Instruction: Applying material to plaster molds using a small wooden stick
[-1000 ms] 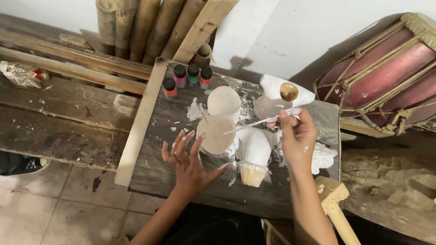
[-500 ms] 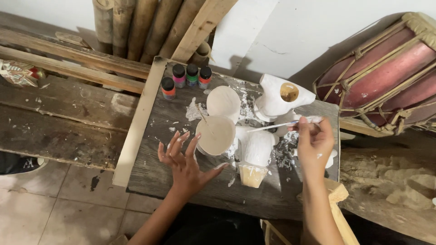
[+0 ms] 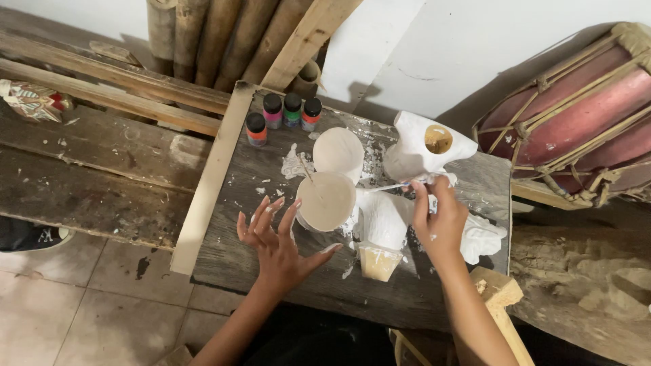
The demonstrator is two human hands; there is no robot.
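**Painting white figures on a wooden table**

The right hand (image 3: 441,227) pinches a thin paintbrush (image 3: 400,184) between its fingers. The brush lies nearly level, pointing leftward from the fingers toward a cup of white paint (image 3: 327,200). The left hand (image 3: 278,247) rests on the table (image 3: 285,298), fingers spread, fingertips just beside the cup. A white figure (image 3: 383,227) lies between the two hands.

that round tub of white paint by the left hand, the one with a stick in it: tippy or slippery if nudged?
Probably stable: the paint tub looks wide and squat on the dark board. Its rim and sides seem smeared with white, so likely slick to grip. The stick leans out over the rim; a knock there might lever it or flick paint.
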